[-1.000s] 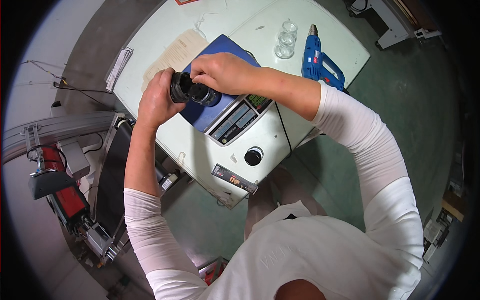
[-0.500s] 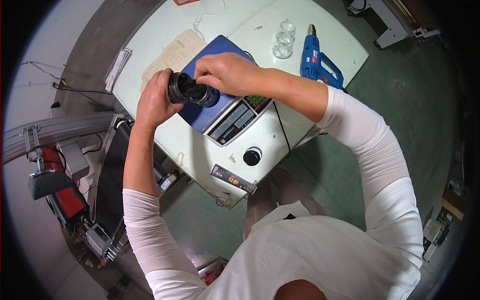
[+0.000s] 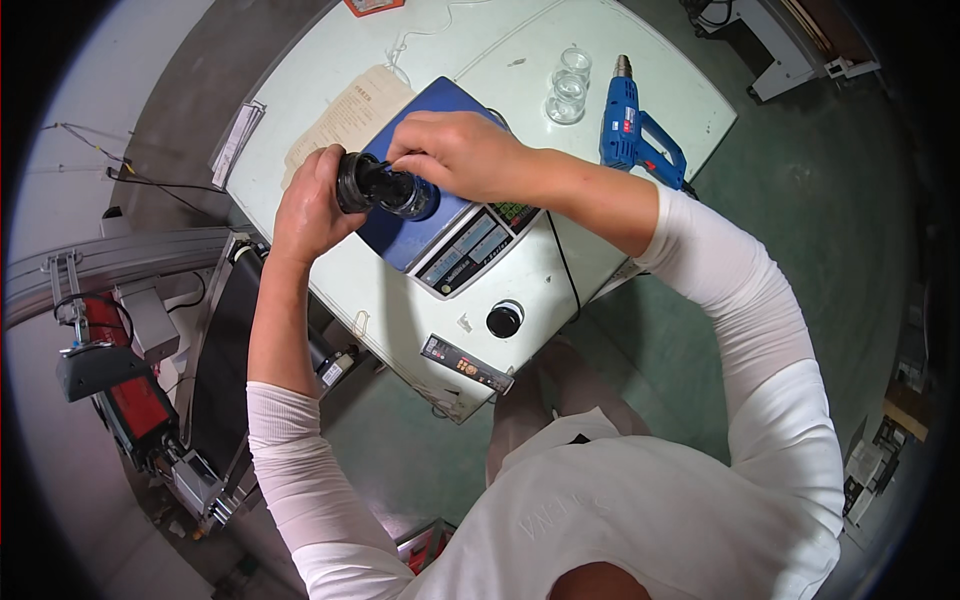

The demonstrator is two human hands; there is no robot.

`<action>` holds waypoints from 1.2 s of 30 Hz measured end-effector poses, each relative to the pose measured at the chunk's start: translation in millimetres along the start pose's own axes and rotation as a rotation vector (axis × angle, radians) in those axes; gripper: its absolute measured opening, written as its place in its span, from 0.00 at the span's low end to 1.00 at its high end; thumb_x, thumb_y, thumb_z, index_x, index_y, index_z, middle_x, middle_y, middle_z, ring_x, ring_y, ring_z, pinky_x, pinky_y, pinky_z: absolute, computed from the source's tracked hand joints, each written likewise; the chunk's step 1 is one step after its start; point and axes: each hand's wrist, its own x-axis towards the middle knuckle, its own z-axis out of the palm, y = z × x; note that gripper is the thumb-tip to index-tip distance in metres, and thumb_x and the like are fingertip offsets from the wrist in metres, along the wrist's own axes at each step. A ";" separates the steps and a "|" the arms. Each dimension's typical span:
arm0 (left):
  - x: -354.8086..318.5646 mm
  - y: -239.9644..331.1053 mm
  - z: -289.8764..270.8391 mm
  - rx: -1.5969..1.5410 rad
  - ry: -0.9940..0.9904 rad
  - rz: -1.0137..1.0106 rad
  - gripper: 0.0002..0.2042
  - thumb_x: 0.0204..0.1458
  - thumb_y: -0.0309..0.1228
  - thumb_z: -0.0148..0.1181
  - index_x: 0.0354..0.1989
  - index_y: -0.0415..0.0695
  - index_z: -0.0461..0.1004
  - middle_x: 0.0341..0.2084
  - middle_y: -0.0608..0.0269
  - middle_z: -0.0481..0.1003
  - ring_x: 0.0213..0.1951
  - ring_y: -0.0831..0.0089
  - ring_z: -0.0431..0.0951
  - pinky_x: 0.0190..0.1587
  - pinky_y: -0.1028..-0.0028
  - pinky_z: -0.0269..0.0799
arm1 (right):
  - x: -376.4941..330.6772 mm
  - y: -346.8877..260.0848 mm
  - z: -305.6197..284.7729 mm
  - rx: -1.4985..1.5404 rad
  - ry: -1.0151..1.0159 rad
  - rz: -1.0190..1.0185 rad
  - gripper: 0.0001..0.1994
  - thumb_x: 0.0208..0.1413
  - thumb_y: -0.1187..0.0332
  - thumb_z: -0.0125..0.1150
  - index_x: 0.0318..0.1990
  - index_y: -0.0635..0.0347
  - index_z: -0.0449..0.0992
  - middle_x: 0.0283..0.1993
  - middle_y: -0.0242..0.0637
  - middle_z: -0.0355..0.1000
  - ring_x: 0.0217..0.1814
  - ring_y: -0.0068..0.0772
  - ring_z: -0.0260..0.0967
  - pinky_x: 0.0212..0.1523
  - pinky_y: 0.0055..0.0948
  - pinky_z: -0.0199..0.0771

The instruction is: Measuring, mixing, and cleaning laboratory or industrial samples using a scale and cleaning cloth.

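Observation:
My left hand (image 3: 308,207) is wrapped round a dark-stained jar (image 3: 352,183), tipped with its mouth toward the right. Beside that mouth my right hand (image 3: 460,155) is closed in a pinch, on what looks like a small dark tool whose kind I cannot make out. Under the tilted opening a glass jar (image 3: 425,203) with black contents stands on the blue pan of a digital scale (image 3: 445,100). Black material shows between the two mouths. The scale's display panel (image 3: 467,257) faces me.
A blue heat gun (image 3: 622,125) and clear glass jars (image 3: 567,97) stand at the far right of the white table (image 3: 400,310). A paper sheet (image 3: 345,112) lies behind the scale. Nearer are a black-topped jar (image 3: 505,319), a dark flat box (image 3: 467,364) and a cable (image 3: 563,258).
Both hands stay nearly in place, the dark jar still tipped over the glass jar. My right hand has shifted only very slightly; the whole view has moved a little.

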 end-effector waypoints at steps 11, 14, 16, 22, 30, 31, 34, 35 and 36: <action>0.5 -0.7 0.0 -0.025 0.016 -0.011 0.34 0.25 0.25 0.67 0.48 0.40 0.62 0.39 0.49 0.69 0.42 0.50 0.70 0.43 0.62 0.68 | 1.5 3.5 13.2 0.025 -0.125 0.067 0.04 0.51 0.70 0.56 0.32 0.60 0.72 0.31 0.38 0.69 0.33 0.42 0.68 0.34 0.35 0.67; 3.2 0.5 0.0 -0.010 0.012 0.000 0.33 0.27 0.26 0.68 0.48 0.38 0.62 0.40 0.50 0.69 0.43 0.52 0.71 0.44 0.64 0.68 | -1.3 5.0 7.7 0.016 -0.132 0.060 0.04 0.51 0.70 0.56 0.32 0.59 0.71 0.31 0.38 0.69 0.34 0.42 0.68 0.34 0.35 0.67; 3.3 -0.7 0.8 -0.025 0.005 -0.008 0.34 0.25 0.26 0.68 0.48 0.40 0.62 0.39 0.50 0.69 0.42 0.50 0.70 0.44 0.62 0.68 | -2.5 6.1 5.7 0.014 -0.128 0.045 0.04 0.51 0.70 0.55 0.32 0.59 0.71 0.31 0.38 0.69 0.34 0.42 0.68 0.34 0.35 0.67; 3.1 -5.1 3.5 -0.021 0.006 0.004 0.34 0.25 0.26 0.67 0.48 0.40 0.62 0.39 0.49 0.69 0.42 0.50 0.70 0.44 0.62 0.68 | -5.4 7.5 -0.3 -0.004 -0.152 0.047 0.04 0.51 0.71 0.55 0.32 0.60 0.71 0.32 0.38 0.69 0.35 0.42 0.68 0.34 0.35 0.67; 3.1 0.4 -1.1 -0.008 -0.010 -0.027 0.33 0.25 0.25 0.67 0.48 0.40 0.63 0.39 0.49 0.69 0.42 0.50 0.70 0.44 0.62 0.68 | -7.6 3.8 -10.6 -0.004 -0.121 0.056 0.04 0.51 0.71 0.55 0.32 0.61 0.71 0.31 0.38 0.69 0.34 0.40 0.68 0.34 0.33 0.67; 3.1 1.0 -1.8 -0.004 -0.014 -0.031 0.33 0.25 0.25 0.67 0.48 0.40 0.63 0.39 0.49 0.69 0.42 0.50 0.70 0.44 0.62 0.68 | -7.1 3.8 -10.6 -0.004 -0.121 0.055 0.04 0.51 0.71 0.55 0.32 0.61 0.71 0.31 0.38 0.69 0.34 0.40 0.68 0.34 0.33 0.67; 3.1 0.5 -1.6 0.007 -0.018 -0.024 0.33 0.25 0.25 0.67 0.47 0.40 0.63 0.39 0.49 0.69 0.42 0.50 0.70 0.44 0.62 0.68 | -5.5 3.3 -7.8 -0.007 -0.074 0.009 0.04 0.51 0.71 0.55 0.32 0.61 0.71 0.31 0.38 0.69 0.34 0.40 0.68 0.34 0.33 0.67; 2.5 0.3 -1.4 0.008 -0.018 -0.024 0.33 0.25 0.25 0.67 0.47 0.40 0.63 0.39 0.49 0.69 0.42 0.50 0.70 0.44 0.62 0.68 | -4.0 2.1 -4.0 0.003 -0.048 -0.011 0.04 0.51 0.71 0.55 0.32 0.61 0.71 0.31 0.38 0.69 0.34 0.40 0.68 0.34 0.33 0.67; 3.0 0.8 -0.8 0.010 -0.020 -0.027 0.33 0.25 0.25 0.67 0.47 0.40 0.63 0.39 0.49 0.69 0.42 0.50 0.70 0.44 0.62 0.68 | -2.2 1.2 -1.6 0.009 -0.020 -0.029 0.04 0.50 0.71 0.56 0.32 0.61 0.71 0.31 0.38 0.69 0.34 0.41 0.68 0.34 0.33 0.67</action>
